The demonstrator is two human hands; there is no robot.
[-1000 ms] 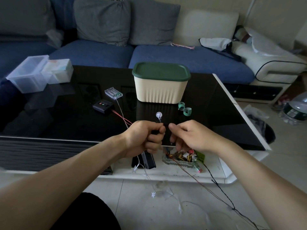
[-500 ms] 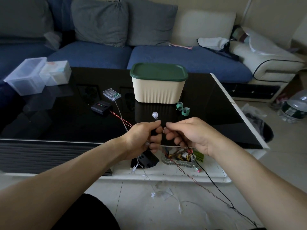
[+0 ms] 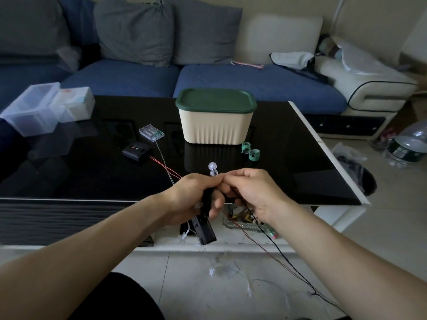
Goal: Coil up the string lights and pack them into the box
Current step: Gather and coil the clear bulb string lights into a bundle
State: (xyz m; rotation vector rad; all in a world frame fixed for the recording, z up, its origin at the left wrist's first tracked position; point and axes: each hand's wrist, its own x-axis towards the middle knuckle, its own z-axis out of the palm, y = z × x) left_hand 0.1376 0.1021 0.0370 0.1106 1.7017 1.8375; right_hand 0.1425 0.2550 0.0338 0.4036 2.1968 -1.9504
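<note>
From the head camera, the person's two hands meet over the near edge of the glossy black counter (image 3: pixel 288 158). The left hand (image 3: pixel 196 199) is curled round a small black battery pack (image 3: pixel 204 230) that sticks out below the fist, with a clear bulb (image 3: pixel 212 167) of the string lights (image 3: pixel 272 243) poking up above the knuckles. The right hand (image 3: pixel 251 192) pinches the wire right against the left thumb; its fingers are bent on the strand.

The lights' free length runs from the hands down and to the right, off the counter's edge and across the floor (image 3: pixel 231 285), so its long axis slants away toward the lower right. The pack's long side tilts down and slightly right.

The box (image 3: pixel 216 125), cream with a green lid (image 3: pixel 216 100) on it, stands farther back on the counter, well apart from the hands.

To my eye this is the winding step. Done well, the left hand would keep the pack steady as a core while the right feeds wire in even, snug turns, drawing slack gently so the trailing strand does not snag or kink, and bulbs lie flat beside one another.
</note>
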